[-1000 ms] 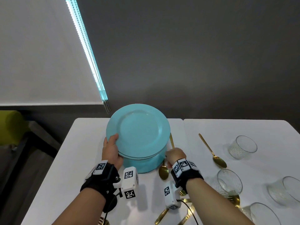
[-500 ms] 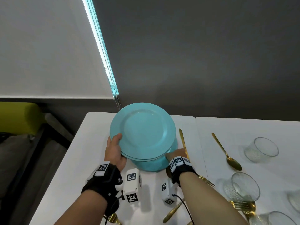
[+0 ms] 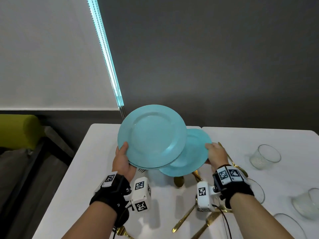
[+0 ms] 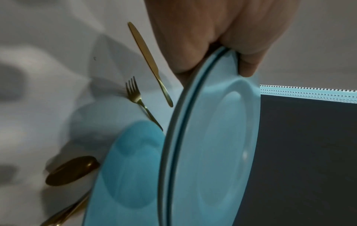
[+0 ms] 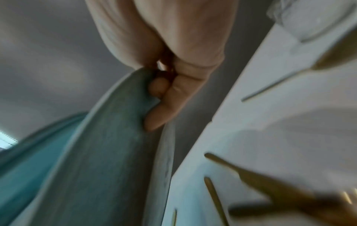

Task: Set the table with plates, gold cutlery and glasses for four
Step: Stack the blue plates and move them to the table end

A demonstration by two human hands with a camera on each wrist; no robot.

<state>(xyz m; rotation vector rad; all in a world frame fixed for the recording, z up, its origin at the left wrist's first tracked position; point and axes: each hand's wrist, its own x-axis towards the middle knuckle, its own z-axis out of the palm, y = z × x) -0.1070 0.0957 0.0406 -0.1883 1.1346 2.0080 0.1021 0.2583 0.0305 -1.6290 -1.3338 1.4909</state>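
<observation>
My left hand grips the near-left rim of a stack of turquoise plates, thumb on top, and holds it tilted above the white table. The left wrist view shows two rims in that stack under my left hand. My right hand pinches the right rim of another turquoise plate, lower and partly under the stack. The right wrist view shows my right hand curled under this plate. Gold cutlery lies below: a spoon, a fork, a knife.
Clear glasses stand on the right half of the table: one far right, another near the edge. More gold cutlery lies at the front. A yellow-green seat is beyond the table's left edge. A dark wall rises behind.
The plates have come up off the table. My right hand has drawn the bottom plate out to the right, and the stack in my left hand has stayed higher.
</observation>
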